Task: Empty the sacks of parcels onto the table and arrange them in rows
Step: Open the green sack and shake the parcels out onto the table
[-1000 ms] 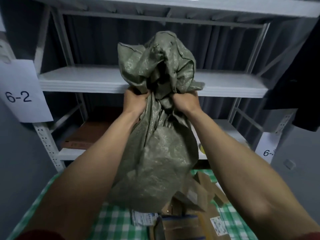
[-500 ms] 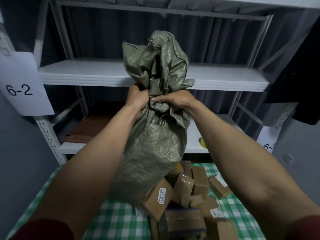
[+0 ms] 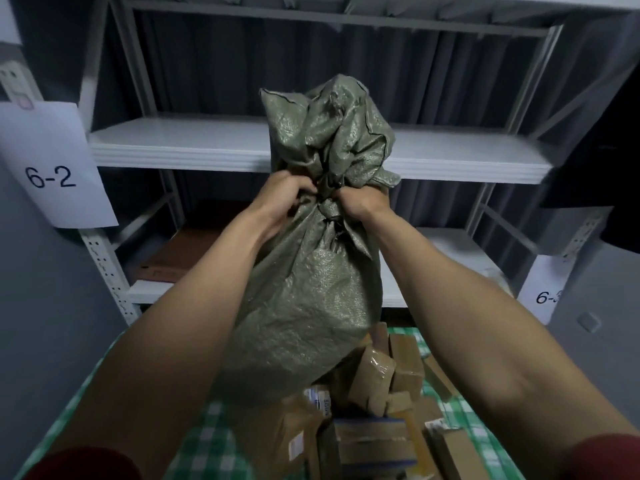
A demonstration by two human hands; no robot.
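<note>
Item: sack [image 3: 311,306], held upended over table [image 3: 207,427]; bunched end clenched by L hand [image 3: 280,199] & R hand [image 3: 360,202]; parcels [image 3: 377,375] lay heaped beneath. Step was emptying. Next, prob.: shake out, then rows.
</note>
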